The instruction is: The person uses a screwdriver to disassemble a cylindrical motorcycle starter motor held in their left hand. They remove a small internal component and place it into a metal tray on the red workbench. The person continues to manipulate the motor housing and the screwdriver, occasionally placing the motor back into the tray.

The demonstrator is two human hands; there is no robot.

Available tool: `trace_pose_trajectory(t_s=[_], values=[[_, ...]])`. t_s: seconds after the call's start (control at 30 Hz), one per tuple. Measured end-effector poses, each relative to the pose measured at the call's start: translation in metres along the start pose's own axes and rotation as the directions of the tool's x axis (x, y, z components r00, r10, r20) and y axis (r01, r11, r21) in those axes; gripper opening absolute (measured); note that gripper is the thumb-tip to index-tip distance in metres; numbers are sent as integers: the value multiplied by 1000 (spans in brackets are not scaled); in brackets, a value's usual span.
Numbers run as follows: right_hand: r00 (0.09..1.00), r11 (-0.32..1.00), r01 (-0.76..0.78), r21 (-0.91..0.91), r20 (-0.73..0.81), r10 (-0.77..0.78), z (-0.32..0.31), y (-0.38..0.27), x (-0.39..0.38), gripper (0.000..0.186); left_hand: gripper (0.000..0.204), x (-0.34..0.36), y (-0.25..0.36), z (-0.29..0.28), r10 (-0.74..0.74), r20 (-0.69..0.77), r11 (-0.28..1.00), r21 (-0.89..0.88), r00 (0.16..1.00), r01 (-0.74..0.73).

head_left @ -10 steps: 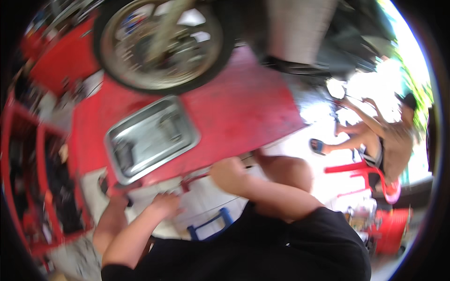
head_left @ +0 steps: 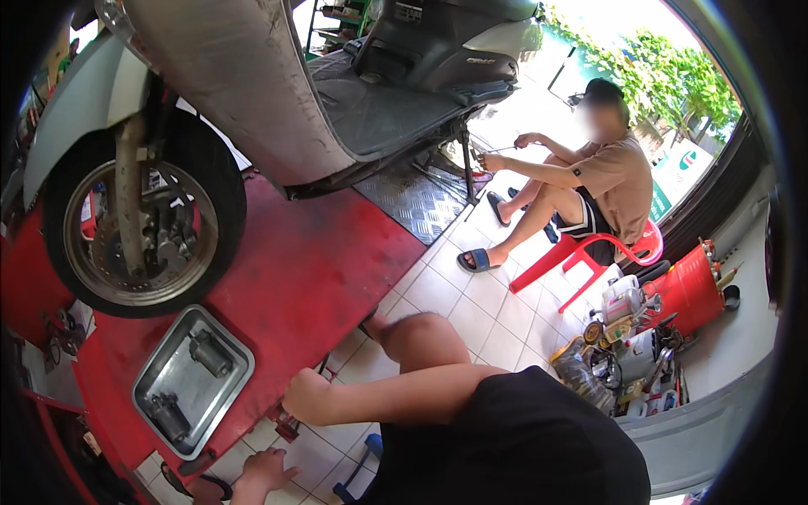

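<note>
My right hand [head_left: 308, 397] is closed in a fist beside the near edge of a red lift platform [head_left: 316, 273]. Whatever its fingers may hold is hidden. Lower down, my left hand [head_left: 268, 470] hangs over the tiled floor with its thumb apart and nothing visible in it. A rectangular metal tray [head_left: 240, 374] lies on the platform, left of my right hand. Inside are two dark metal cylindrical parts that look like small motors, one [head_left: 210, 353] toward the far end and the other [head_left: 171, 417] toward the near end. Neither hand touches the tray.
A grey scooter [head_left: 244, 93] stands on the platform, its front wheel [head_left: 215, 227] behind the tray. At right, another person [head_left: 619, 181] sits on a red plastic chair [head_left: 551, 261], holding a thin tool. A red drum [head_left: 686, 295] and assorted containers stand along the right wall.
My view has swung to the right and up, so the scooter and seated person show more fully. The tray and both hands now appear lower and farther left. My right hand stays closed.
</note>
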State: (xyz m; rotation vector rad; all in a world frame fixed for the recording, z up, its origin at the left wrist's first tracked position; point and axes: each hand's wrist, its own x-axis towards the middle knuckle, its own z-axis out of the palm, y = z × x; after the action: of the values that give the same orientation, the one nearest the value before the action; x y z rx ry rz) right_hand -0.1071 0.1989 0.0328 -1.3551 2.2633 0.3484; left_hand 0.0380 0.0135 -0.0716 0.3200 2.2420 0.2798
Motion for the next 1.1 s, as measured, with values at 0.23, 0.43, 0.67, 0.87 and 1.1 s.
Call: trace_pose_trajectory(t_s=[0.23, 0.43, 0.67, 0.87, 1.1], values=[[996, 999, 36, -3, 82, -36, -10, -4, -4, 22, 74, 7, -9, 9, 50, 5, 999, -3, 999, -50], [997, 997, 79, 25, -25, -78, 5, 0, -2, 25, 73, 12, -8, 14, 92, -26, 996, -19, 995, -92], [988, 990, 135, 47, 66, -138, 4, 3, -1, 25, 70, 13, -5, 14, 114, -21, 992, -52, 993, -115], [976, 980, 175, 95, 115, -186, -6, -1, -4, 22, 70, 15, -11, 25, 132, -48, 986, -97, 990, -136], [974, 978, 153, 144, 145, -174, -12, 0, -13, 22, 60, 8, 1, 19, 60, 63, 996, -62, 996, -56]])
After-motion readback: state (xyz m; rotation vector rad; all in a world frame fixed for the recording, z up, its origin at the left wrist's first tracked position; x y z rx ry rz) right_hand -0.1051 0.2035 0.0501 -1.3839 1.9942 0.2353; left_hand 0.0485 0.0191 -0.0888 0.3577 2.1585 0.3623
